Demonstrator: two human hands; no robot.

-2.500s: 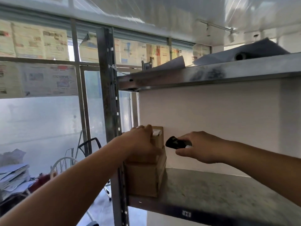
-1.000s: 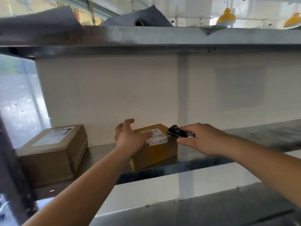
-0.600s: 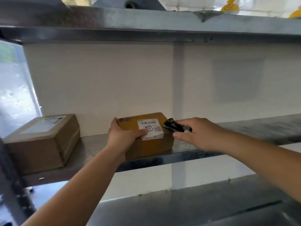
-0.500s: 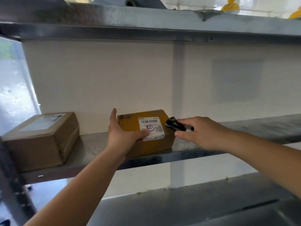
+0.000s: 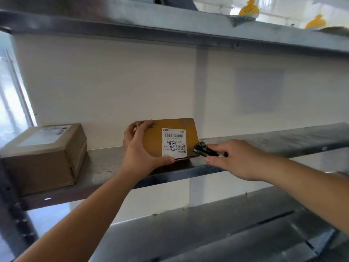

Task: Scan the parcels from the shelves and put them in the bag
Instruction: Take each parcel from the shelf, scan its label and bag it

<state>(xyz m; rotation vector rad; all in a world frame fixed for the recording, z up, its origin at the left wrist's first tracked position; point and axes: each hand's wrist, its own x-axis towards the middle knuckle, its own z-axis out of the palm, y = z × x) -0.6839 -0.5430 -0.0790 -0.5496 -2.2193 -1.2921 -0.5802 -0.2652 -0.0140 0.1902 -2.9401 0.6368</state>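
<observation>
**Cardboard up, scanner out: we're mid-scan on the yellow box**

Yellow-brown cardboard, tipped up on its edge so the label faces us. Our left hand (image 5: 140,148) has the box (image 5: 170,138) gripped by its left end, fingers curled over the top corner and thumb pressed along the bottom edge just under the label (image 5: 174,142). The box's lower edge sits on the shelf (image 5: 264,140), right at the front lip.

Our right hand (image 5: 238,158) is just to the right of the box, fingers wrapped round the little black scanner (image 5: 203,150). Its nose sits right beside the box's lower right corner, close to the label's edge; we can't tell if it actually touches the cardboard. No beam or light shows, so we can't say whether the read has gone through.

Our guess: this is the scan step, not the bagging step. The scanner looks too tight in and too low to catch the barcode, which sits at the top of the label. Next move probably wants the right hand to back off a touch and aim up at those bars, while the left keeps the face steady.

Well to the left of our left hand there's another box, a brown one (image 5: 43,157), flat on the same shelf, untouched. The bag isn't in view.
</observation>
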